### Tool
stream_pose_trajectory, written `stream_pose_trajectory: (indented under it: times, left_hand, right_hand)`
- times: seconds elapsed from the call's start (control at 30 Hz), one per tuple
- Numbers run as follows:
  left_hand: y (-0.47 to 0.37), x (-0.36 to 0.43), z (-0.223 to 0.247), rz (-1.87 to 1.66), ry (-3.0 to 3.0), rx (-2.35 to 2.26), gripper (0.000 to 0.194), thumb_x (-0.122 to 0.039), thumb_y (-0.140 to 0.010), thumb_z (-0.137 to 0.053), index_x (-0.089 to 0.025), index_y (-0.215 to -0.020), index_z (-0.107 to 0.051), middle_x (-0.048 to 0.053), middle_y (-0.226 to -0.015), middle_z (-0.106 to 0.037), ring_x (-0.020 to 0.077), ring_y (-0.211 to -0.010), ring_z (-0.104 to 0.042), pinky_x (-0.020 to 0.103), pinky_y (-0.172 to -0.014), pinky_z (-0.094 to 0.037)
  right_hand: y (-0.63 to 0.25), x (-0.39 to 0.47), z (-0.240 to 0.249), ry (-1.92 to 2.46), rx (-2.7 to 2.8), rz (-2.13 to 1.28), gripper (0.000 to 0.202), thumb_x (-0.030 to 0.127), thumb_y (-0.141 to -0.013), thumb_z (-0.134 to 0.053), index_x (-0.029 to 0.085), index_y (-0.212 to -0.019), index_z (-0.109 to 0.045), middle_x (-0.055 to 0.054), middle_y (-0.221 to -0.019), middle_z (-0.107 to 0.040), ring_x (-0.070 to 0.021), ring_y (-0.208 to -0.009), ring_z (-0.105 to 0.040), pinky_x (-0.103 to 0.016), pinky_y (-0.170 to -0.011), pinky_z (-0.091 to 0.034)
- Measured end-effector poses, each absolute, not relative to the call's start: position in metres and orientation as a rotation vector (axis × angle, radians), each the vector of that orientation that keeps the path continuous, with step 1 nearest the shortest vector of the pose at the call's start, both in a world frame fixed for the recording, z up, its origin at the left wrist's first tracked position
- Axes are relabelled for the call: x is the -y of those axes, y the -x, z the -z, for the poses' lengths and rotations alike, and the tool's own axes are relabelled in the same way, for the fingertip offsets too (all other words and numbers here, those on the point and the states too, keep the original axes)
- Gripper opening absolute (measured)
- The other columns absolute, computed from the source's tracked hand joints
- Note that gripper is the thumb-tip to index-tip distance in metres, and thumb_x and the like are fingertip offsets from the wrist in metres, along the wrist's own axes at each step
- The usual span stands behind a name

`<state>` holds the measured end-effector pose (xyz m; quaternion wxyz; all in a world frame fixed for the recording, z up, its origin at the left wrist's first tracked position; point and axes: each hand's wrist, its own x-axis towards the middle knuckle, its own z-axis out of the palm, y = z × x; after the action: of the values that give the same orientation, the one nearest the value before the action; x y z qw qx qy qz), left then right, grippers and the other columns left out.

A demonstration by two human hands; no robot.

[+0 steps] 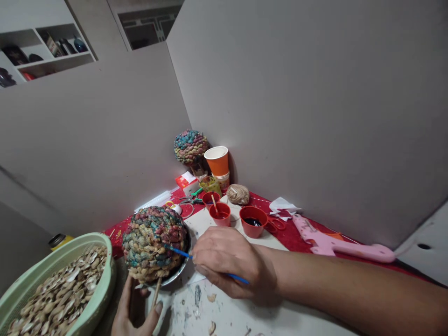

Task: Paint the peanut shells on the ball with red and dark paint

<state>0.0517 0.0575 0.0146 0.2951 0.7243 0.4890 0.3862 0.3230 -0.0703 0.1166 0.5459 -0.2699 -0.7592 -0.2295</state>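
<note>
From where I stand, the work in hand looks like colouring a large round ball of peanut shells (154, 240), its rows mottled in teal, yellow and dark pink. It sits at the left of the tabletop, over a shiny round metal dish (176, 278), just beside a pale green plastic basket (111, 275) of loose peanut shells (63, 298).

The two hands are apart. The right hand (229, 263) is closed around a slim blue paintbrush (180, 251), whose teal-stained tip meets the side of the ball, as far as I can tell. The left hand (135, 310) reaches in from below, thumb and fingers gripping a pale wooden stick (156, 291) that runs up to the ball's underside; one finger reaches the lowest shells.

I judge the painting well along: most of the rows facing me carry colour, while a band of bare tan shells shows at the bottom edge. To my eye, the next move calls for tilting or turning the ball by the stick so the brush can reach that band, with light dabs into the gaps. A fresh load of paint could come from the red plastic cup with dark liquid (252, 222), near the right hand.
</note>
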Motion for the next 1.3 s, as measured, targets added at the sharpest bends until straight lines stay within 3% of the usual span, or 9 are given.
stream_pose_trajectory:
  times: [0.2, 0.4, 0.53, 0.63, 0.9, 1.13, 1.3]
  left_hand:
    - [-0.051, -0.059, -0.011, -1.033, -1.94, -1.302, 0.107, -0.067, -0.063, -0.072, -0.009, -0.148, -0.044, 0.013, -0.105, -0.074, 0.0361, -0.103, -0.07, 0.047, -0.098, -0.052]
    - [-0.052, -0.058, -0.016, -1.036, -1.921, -1.283, 0.104, -0.067, -0.064, -0.073, -0.012, -0.148, -0.044, 0.014, -0.119, -0.072, 0.0345, -0.103, -0.071, 0.044, -0.096, -0.054]
    - [-0.05, -0.059, -0.017, -0.948, -1.933, -1.307, 0.109, -0.064, -0.063, -0.074, -0.006, -0.149, -0.041, 0.015, -0.106, -0.075, 0.0375, -0.105, -0.07, 0.048, -0.099, -0.051]
    - [-0.051, -0.058, -0.015, -1.011, -1.941, -1.297, 0.104, -0.065, -0.064, -0.073, -0.009, -0.148, -0.044, 0.013, -0.108, -0.074, 0.0359, -0.104, -0.07, 0.046, -0.097, -0.053]
    - [-0.045, -0.065, -0.017, -0.848, -1.909, -1.302, 0.115, -0.065, -0.061, -0.077, -0.006, -0.151, -0.036, 0.017, -0.108, -0.074, 0.039, -0.109, -0.069, 0.051, -0.101, -0.05]
    - [-0.052, -0.056, -0.018, -0.993, -1.92, -1.31, 0.108, -0.068, -0.063, -0.072, -0.012, -0.15, -0.041, 0.013, -0.105, -0.074, 0.0376, -0.105, -0.07, 0.052, -0.102, -0.049]
    - [-0.054, -0.057, -0.016, -1.006, -1.9, -1.32, 0.109, -0.071, -0.061, -0.071, -0.012, -0.148, -0.043, 0.011, -0.099, -0.075, 0.039, -0.105, -0.071, 0.054, -0.104, -0.048]
  right_hand:
    - [-0.32, 0.066, -0.111, 0.593, 1.81, 0.512, 0.011, 0.011, -0.096, -0.05, 0.009, -0.094, -0.061, -0.012, -0.077, -0.075, -0.0201, -0.072, -0.072, -0.031, -0.066, -0.058]
    - [-0.324, 0.067, -0.113, 0.647, 1.777, 0.45, 0.014, 0.009, -0.094, -0.049, 0.011, -0.089, -0.061, -0.01, -0.071, -0.072, -0.0187, -0.068, -0.071, -0.03, -0.065, -0.057]
    - [-0.323, 0.069, -0.113, 0.623, 1.775, 0.452, 0.013, 0.011, -0.096, -0.047, 0.01, -0.095, -0.061, -0.012, -0.077, -0.074, -0.0194, -0.074, -0.072, -0.031, -0.069, -0.058]
    - [-0.321, 0.067, -0.111, 0.601, 1.781, 0.422, 0.012, 0.011, -0.097, -0.049, 0.009, -0.098, -0.061, -0.013, -0.084, -0.076, -0.0201, -0.08, -0.073, -0.032, -0.074, -0.06]
    - [-0.33, 0.074, -0.124, 0.682, 1.775, 0.482, 0.016, 0.011, -0.097, -0.046, 0.014, -0.09, -0.06, -0.009, -0.071, -0.071, -0.017, -0.068, -0.069, -0.029, -0.065, -0.056]
    - [-0.364, 0.107, -0.17, 1.197, 1.596, 0.587, 0.021, 0.019, -0.098, -0.049, 0.019, -0.08, -0.06, -0.002, -0.07, -0.069, -0.0122, -0.059, -0.061, -0.025, -0.059, -0.047]
    - [-0.389, 0.118, -0.186, 1.659, 1.536, 0.296, 0.03, 0.03, -0.098, -0.044, 0.019, -0.079, -0.063, -0.001, -0.064, -0.066, -0.0115, -0.051, -0.052, -0.025, -0.054, -0.038]
